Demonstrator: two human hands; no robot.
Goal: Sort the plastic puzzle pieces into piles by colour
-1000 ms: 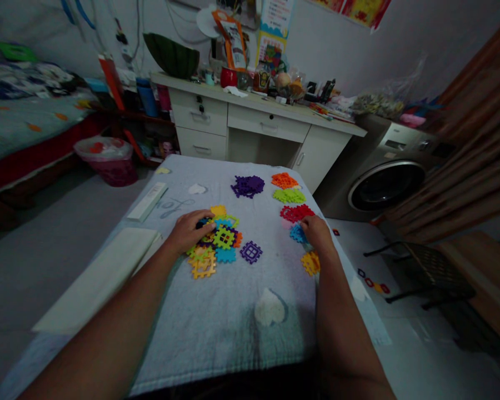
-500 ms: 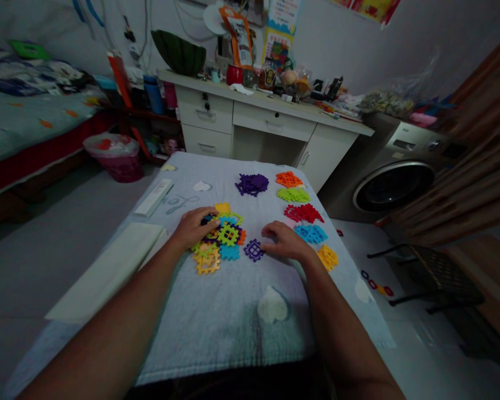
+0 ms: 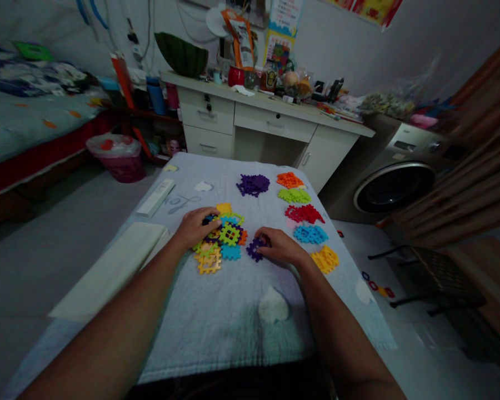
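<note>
My left hand (image 3: 195,229) rests at the left side of a mixed pile of notched plastic building tiles (image 3: 230,234), its thumb and forefinger apart around a dark piece. Yellow, green, blue, orange and purple tiles overlap in this pile. Just right of it, my right hand (image 3: 277,244) has its fingers closed on the edge of a purple building tile (image 3: 254,249), which is low over the cloth or touching it. Its fingers partly cover the tile.
Sorted tiles lie beyond and to the right: purple (image 3: 253,185), orange (image 3: 289,180), green (image 3: 294,195), red (image 3: 304,213), blue (image 3: 310,234) and yellow (image 3: 325,259). A long white box (image 3: 108,272) and a smaller box (image 3: 156,198) lie along the table's left side.
My right hand has moved slightly left over the purple tile and its fingers have closed on it. My left hand stays at the mixed pile.
</note>
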